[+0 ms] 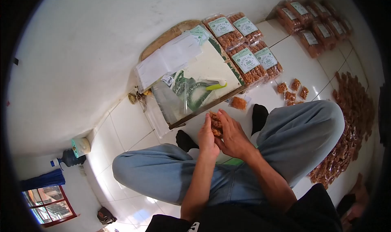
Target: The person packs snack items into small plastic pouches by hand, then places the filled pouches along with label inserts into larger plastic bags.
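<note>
Between my two hands is a small clump of brown snack packets [216,125], held above the floor in front of my lap. My left hand [207,141] is closed along one side of them. On the other side my right hand [233,137] presses its fingers against the same packets; how many there are cannot be made out. Just beyond my fingertips, a single orange-brown snack packet [238,103] lies on a clear bag by a low board [218,69]. On that board are white papers [169,61], clear plastic bags and a tool with a yellow-green handle [218,85].
Large labelled snack packs [246,61] stand beside the board, with more packs [317,24] at the far right. Several small packets [290,96] lie near my knee. A big heap of packets [346,130] spreads to the right. Another person's limb [356,199] shows at lower right.
</note>
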`<state>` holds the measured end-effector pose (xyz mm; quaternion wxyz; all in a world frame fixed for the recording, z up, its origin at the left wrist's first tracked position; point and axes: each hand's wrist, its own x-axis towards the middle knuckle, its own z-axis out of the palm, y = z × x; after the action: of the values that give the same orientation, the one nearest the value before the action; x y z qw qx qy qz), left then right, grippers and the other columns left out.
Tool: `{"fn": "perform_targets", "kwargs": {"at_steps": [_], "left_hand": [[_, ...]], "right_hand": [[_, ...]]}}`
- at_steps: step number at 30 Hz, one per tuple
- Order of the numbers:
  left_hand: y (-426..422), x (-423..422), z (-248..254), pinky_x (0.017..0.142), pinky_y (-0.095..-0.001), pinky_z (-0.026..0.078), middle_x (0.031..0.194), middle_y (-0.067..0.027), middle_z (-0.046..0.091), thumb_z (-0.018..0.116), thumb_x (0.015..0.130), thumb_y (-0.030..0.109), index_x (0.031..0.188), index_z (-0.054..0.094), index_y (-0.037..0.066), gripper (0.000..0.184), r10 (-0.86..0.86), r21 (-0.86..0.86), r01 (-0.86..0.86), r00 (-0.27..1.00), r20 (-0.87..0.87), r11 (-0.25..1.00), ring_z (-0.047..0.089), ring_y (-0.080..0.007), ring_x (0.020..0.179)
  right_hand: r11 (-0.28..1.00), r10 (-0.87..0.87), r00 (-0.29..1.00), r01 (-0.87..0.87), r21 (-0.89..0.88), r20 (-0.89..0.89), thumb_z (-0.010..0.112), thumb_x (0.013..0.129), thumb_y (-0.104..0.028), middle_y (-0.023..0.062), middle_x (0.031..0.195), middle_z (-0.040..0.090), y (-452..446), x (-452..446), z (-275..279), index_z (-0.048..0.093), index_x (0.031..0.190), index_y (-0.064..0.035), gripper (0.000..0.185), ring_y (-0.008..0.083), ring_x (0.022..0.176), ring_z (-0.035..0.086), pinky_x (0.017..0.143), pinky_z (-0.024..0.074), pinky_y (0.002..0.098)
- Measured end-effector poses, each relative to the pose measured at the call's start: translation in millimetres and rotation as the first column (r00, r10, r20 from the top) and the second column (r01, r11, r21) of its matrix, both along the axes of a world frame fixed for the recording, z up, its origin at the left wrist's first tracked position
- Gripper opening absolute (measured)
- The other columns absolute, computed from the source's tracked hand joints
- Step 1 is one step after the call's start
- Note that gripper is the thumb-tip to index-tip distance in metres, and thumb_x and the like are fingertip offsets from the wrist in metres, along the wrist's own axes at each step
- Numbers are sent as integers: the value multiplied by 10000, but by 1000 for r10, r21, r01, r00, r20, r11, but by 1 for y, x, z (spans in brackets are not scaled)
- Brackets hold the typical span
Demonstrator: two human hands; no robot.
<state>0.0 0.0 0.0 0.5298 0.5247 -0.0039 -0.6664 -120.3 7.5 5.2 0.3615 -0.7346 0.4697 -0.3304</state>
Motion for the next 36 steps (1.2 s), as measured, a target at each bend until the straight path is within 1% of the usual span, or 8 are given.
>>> {"fn": "perform_targets", "kwargs": {"at_steps": [12, 15, 16, 17, 19, 21, 29, 36], "left_hand": [[-19, 2, 18, 798, -299, 522, 1093, -39, 657, 533, 951, 565, 1171, 599, 44, 569, -137, -35, 132, 973, -186, 991, 649, -151, 916], [-35, 15, -9, 786, -326, 516, 1063, -60, 670, 603, 923, 536, 1164, 615, 51, 542, -258, 77, 250, 958, 124, 965, 656, -195, 904], [-41, 15, -20, 781, -338, 516, 1013, -72, 673, 643, 907, 484, 1172, 619, 56, 504, -262, 30, 325, 702, 662, 945, 659, -220, 879], [-47, 14, -32, 776, -349, 516, 964, -84, 676, 682, 891, 432, 1180, 624, 61, 474, -128, 32, 408, 210, 969, 913, 663, -245, 854], [-57, 8, -42, 870, -402, 482, 1071, -138, 632, 763, 815, 313, 1228, 596, 76, 505, -110, 47, 430, 123, 986, 902, 622, -307, 997], [-61, 0, -50, 981, -452, 412, 1239, -164, 541, 807, 758, 266, 1242, 572, 77, 569, 179, 26, 572, -299, 937, 820, 512, -344, 1185], [-63, 19, -72, 980, -430, 415, 1246, -154, 541, 732, 801, 147, 1148, 626, 42, 378, 87, 82, 644, -225, 970, 760, 508, -345, 1172], [-56, 40, -48, 767, -388, 496, 931, -135, 664, 647, 891, 170, 929, 706, 28, 159, 97, 14, 535, -179, 979, 845, 623, -298, 838]], "right_hand": [[990, -141, 987, 141, -4, 81, 756, 713, -117, 214, 1231, 542, -14, -13, 19, 439, 1319, -4, 693, 385, 1103, 575, 931, 478, 437], [895, -411, 876, 337, 291, 252, 728, 754, -95, 198, 1209, 554, -20, -15, 23, 423, 1301, 12, 635, 307, 1093, 611, 919, 508, 356], [837, -514, 783, 368, 405, 350, 715, 778, -90, 184, 1211, 554, -23, -16, 21, 405, 1308, 12, 623, 271, 1105, 606, 924, 505, 335], [770, -610, 669, 375, 516, 425, 702, 801, -86, 170, 1213, 554, -25, -16, 18, 387, 1316, 11, 612, 235, 1117, 600, 928, 502, 314], [754, -632, 624, 359, 550, 460, 686, 827, -81, 167, 1226, 548, -27, -19, 15, 338, 1351, 1, 634, 217, 1115, 591, 929, 493, 310], [664, -718, 542, 344, 664, 438, 675, 841, -78, 182, 1236, 543, -28, -23, 20, 319, 1366, -11, 638, 219, 1106, 592, 930, 486, 307], [632, -758, 498, 400, 663, 422, 681, 854, -96, 181, 1227, 545, -28, -24, 14, 334, 1364, -21, 621, 210, 1088, 592, 918, 482, 307], [629, -758, 530, 440, 641, 380, 687, 856, -118, 169, 1235, 540, -28, -25, 2, 357, 1361, -29, 611, 208, 1075, 593, 909, 483, 310]]}}
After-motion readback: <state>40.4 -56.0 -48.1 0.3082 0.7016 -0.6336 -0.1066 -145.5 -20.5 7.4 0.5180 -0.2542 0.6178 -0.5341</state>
